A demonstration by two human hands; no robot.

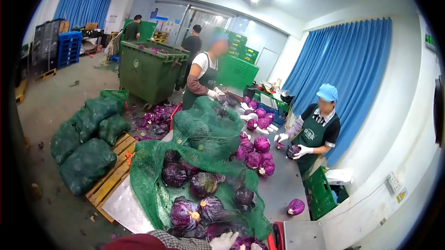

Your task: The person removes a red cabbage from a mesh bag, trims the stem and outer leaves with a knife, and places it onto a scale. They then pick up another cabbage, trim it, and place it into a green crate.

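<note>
My left hand, in a white glove below a checkered sleeve, reaches in at the bottom edge. Its visible fingers are apart against the purple cabbages at the near end of the pile, and it grips nothing that I can see. The frame cuts off its lower part. My right hand does not show. In front lies an open green mesh bag with loose purple cabbages on it. A fuller green mesh bag stands just behind. Trimmed cabbages sit in a group on the metal table.
Across the table, one co-worker handles a cabbage; another holds one at the right. Filled mesh sacks and a wooden pallet are at left. A green bin stands behind; a green crate adjoins the table.
</note>
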